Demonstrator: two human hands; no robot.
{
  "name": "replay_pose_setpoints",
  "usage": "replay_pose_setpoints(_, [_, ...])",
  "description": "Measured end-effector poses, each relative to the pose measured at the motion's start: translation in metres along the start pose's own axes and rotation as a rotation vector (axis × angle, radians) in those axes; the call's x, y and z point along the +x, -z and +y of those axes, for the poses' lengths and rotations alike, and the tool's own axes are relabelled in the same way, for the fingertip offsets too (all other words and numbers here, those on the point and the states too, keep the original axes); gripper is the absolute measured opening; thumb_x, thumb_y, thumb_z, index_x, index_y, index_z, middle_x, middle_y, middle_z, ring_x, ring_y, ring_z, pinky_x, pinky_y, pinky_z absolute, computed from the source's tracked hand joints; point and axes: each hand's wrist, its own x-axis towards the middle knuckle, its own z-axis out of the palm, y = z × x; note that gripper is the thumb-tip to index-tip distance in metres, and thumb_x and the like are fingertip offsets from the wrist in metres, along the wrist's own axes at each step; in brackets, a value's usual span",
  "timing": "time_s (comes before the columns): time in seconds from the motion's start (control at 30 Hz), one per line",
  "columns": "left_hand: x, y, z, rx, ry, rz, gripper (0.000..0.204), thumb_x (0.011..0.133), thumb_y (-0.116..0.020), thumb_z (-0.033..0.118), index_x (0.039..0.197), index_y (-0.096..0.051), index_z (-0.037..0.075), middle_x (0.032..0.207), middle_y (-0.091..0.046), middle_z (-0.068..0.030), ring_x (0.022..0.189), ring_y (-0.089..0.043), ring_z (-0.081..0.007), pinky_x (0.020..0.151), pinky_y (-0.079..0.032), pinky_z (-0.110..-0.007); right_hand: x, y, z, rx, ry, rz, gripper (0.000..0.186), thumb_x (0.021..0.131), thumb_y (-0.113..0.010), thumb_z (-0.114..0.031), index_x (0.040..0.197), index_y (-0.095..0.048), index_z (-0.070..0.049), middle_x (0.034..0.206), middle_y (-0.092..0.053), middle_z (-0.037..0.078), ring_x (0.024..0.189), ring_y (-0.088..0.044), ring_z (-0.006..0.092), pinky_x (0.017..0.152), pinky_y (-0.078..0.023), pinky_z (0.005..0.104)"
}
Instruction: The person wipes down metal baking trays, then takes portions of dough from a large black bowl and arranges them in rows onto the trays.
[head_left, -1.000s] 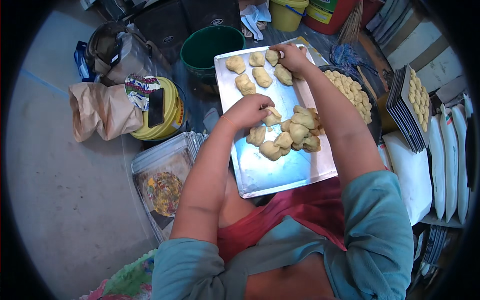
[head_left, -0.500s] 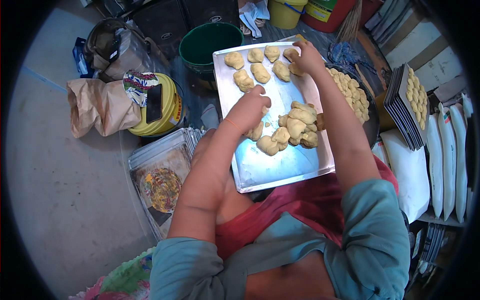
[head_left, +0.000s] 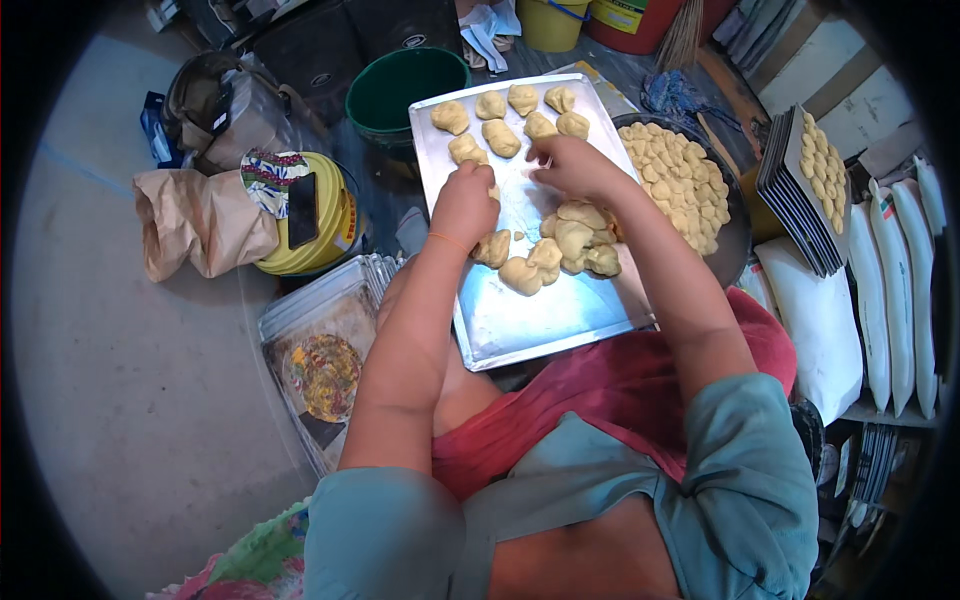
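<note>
A shiny metal tray (head_left: 500, 340) rests before me, with lumps of pale yellow dough on it. Along its far part, separate dough pieces (head_left: 501, 138) lie in rough rows. My left hand (head_left: 466, 208) is closed at the tray's left side, and a bit of dough (head_left: 494, 191) shows at its fingertips. Just below it are loose lumps (head_left: 530, 270) and a larger dough pile (head_left: 580, 238). Over the tray's middle right, my right hand (head_left: 578, 168) has bent, parted fingers with no dough visible in them; it is nearest to the second row.
Right of the tray, a round dark pan (head_left: 735, 255) holds many small dough pieces. Stacked dark trays (head_left: 795, 205) stand farther right, beside white sacks (head_left: 815, 330). A green bucket (head_left: 405, 85), a yellow bucket (head_left: 335, 215) with a phone (head_left: 302, 212), and stacked baking trays (head_left: 320, 300) lie leftward.
My right hand has come back from the tray's far right corner toward its middle, leaving dough pieces there. My left hand has shifted slightly left, beside the row's left end.
</note>
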Motion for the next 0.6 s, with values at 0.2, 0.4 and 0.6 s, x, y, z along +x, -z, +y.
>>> replay_pose_setpoints(0.2, [0.007,0.012,-0.003,-0.105,0.123,0.068,0.026,0.075,-0.069,0.017,0.095,-0.061,0.003,0.096,-0.059,-0.0181,0.092,-0.06,-0.0369,0.082,-0.049,-0.043,0.049,-0.028,-0.017,-0.167,0.056,0.232,0.038,0.077,-0.065,-0.011,0.114,-0.062,-0.007,0.109,-0.064,0.017,0.102,-0.062,0.0317,0.085,-0.05,0.0403])
replay_pose_setpoints(0.4, [0.036,0.004,-0.031,-0.219,0.322,0.233,0.035,0.078,-0.068,0.019,0.107,-0.061,0.0,0.098,-0.067,-0.0211,0.092,-0.064,-0.0375,0.081,-0.051,-0.043,0.064,-0.045,-0.038,-0.179,0.032,0.11,0.034,0.076,-0.066,-0.012,0.109,-0.061,-0.008,0.105,-0.065,0.016,0.099,-0.063,0.0323,0.083,-0.051,0.0412])
replay_pose_setpoints(0.6, [0.045,-0.002,-0.046,-0.256,0.241,0.33,0.03,0.076,-0.065,0.01,0.104,-0.065,-0.001,0.101,-0.067,-0.0206,0.094,-0.065,-0.0356,0.085,-0.051,-0.041,0.065,-0.046,-0.031,0.028,0.003,0.107,0.031,0.074,-0.073,-0.016,0.102,-0.062,-0.008,0.082,-0.066,0.011,0.077,-0.065,0.0256,0.071,-0.051,0.0381])
